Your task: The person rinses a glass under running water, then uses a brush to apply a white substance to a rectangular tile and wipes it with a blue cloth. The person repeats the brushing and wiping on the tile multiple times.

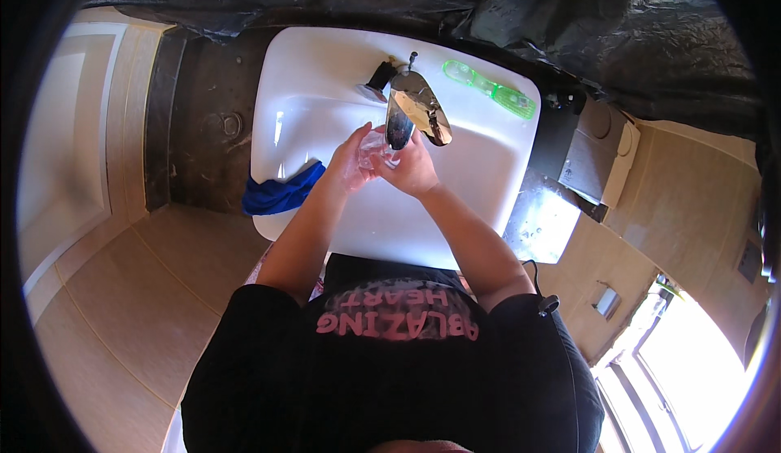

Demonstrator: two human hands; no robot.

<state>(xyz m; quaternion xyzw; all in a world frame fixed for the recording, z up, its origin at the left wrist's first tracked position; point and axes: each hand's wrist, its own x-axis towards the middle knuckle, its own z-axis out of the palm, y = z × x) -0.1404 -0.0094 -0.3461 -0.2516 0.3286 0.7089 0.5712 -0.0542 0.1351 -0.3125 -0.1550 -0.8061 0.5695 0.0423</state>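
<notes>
Container (373,151): clear, under the tap (418,108), over the white sink (390,229).
Left hand (350,163): fingers are bent around its left side.
Right hand (409,169): grasps its right side, fingers partly hidden.
Cloth (285,191): blue, on the sink's left rim.

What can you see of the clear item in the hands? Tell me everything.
The clear item looks colourless and see-through, with bright glints, perhaps plastic or glass. The left hand and right hand hold it between them, over the white sink, close to the shiny faucet. Fingers cover part of it, so its full shape, any separate parts and its contents cannot be told.
</notes>
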